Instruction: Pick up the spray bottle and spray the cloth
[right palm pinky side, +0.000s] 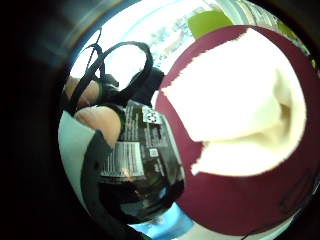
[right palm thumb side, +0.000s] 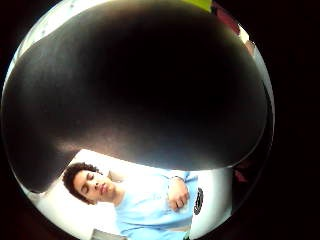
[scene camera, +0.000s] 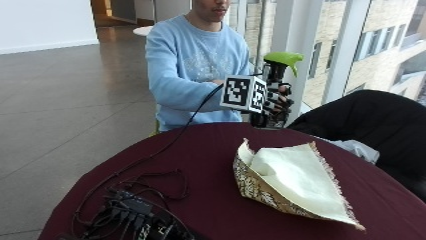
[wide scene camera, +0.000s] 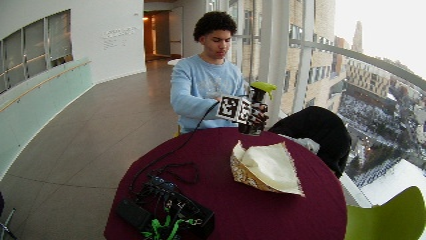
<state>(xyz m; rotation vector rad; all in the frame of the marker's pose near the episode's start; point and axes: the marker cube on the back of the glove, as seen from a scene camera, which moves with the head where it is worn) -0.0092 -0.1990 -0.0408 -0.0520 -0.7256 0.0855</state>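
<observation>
The right hand (scene camera: 276, 102) has its fingers curled round the spray bottle (scene camera: 271, 90), lifted above the surface (scene camera: 200, 165), but the cloth (scene camera: 293, 175) nearby still needs spraying.

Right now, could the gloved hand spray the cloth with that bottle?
Probably yes: the gloved hand holds the bottle up beyond the cloth, with nothing between them.

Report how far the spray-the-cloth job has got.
Done: the spray bottle is off the table, lifted in the gloved right hand, whose fingers wrap its dark body below the green trigger head. In hand: the bottle is held upright over the table's far edge, beyond the cloth. Left: aiming at the cream cloth and spraying; no spray or wet patch is visible.
</observation>
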